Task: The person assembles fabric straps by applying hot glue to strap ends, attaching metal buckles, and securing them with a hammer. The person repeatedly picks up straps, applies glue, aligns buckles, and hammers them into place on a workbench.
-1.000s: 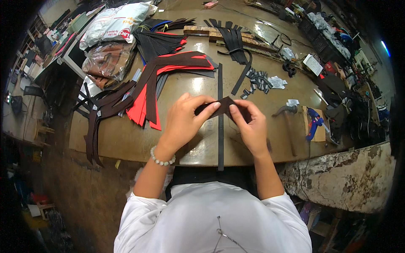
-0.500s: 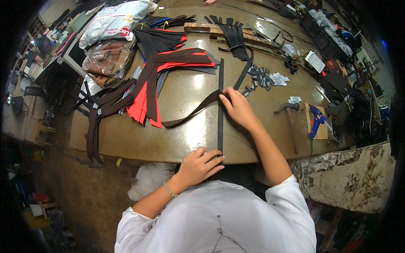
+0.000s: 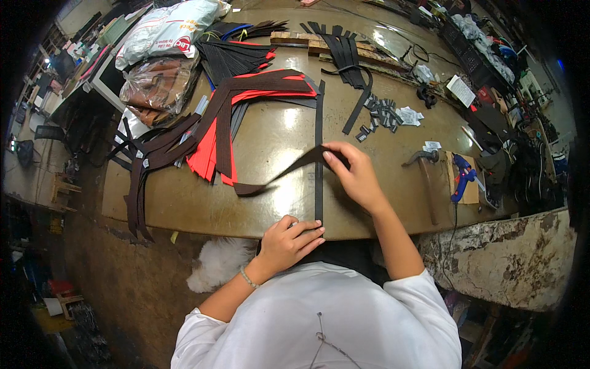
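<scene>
A narrow black strap (image 3: 319, 184) lies straight across the table, running from far to near. Its near end meets my left hand (image 3: 289, 240) at the table's front edge, with the fingers bent over it and the thumb just below. My right hand (image 3: 355, 178) pinches a dark brown webbing strap (image 3: 289, 171) slightly above the tabletop, where it crosses over the black one. The brown strap droops leftward towards a fanned stack of brown (image 3: 224, 135) and red strips (image 3: 206, 157). Part of the brown strap bends back under my right hand and is hidden.
Small grey tags (image 3: 384, 112) lie in a pile beyond my right hand, near a bundle of black straps (image 3: 344, 55). A hammer (image 3: 424, 169) and a blue glue gun (image 3: 462, 178) lie at the right. More brown straps (image 3: 144, 157) hang off the left front edge.
My right hand has come nearer along the black strap, bringing the brown strap with it. A black strap end beyond it now shows uncovered. My left hand has barely moved.
</scene>
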Action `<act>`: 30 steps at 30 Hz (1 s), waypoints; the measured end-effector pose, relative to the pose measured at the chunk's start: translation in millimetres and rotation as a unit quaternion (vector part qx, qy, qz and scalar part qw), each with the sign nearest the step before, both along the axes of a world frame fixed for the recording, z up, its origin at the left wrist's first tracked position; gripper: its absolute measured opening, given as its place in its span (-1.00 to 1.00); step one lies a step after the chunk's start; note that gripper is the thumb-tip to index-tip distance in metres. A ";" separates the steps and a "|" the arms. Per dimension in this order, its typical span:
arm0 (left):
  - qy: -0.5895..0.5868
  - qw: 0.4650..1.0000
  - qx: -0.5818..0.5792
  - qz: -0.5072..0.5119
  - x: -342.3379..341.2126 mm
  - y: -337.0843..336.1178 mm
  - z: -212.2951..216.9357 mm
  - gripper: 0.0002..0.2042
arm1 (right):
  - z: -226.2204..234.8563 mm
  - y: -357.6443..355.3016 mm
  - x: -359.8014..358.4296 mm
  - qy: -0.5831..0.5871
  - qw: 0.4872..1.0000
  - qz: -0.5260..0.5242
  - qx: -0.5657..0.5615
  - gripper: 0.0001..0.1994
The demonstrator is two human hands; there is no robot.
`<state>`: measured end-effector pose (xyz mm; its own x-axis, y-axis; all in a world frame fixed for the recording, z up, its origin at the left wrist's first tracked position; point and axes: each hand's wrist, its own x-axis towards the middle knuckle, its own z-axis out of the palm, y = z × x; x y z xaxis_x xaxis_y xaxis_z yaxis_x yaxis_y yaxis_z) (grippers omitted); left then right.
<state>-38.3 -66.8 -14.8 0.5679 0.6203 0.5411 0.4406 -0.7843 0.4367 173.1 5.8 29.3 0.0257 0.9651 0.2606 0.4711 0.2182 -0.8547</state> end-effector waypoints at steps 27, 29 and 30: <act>-0.001 1.000 -0.027 0.003 1.0 -1.3 -1.2 -0.81 | -34.1 -20.6 -21.4 -0.192 0.974 -0.109 0.057 -0.86; -0.004 0.999 -0.032 -0.002 1.1 -1.1 2.4 -0.81 | -33.4 -21.3 -21.7 -0.223 0.966 -0.116 0.062 -0.88; 0.002 0.999 -0.035 -0.008 1.2 -0.5 5.7 -0.82 | -33.8 -21.8 -21.7 -0.237 0.963 -0.117 0.060 -0.88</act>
<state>-37.1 -67.4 -9.2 0.5793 0.6475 0.4951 0.4302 -0.7589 0.4890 151.4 -15.9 -4.5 0.0903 0.9091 0.4066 0.8499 0.1425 -0.5073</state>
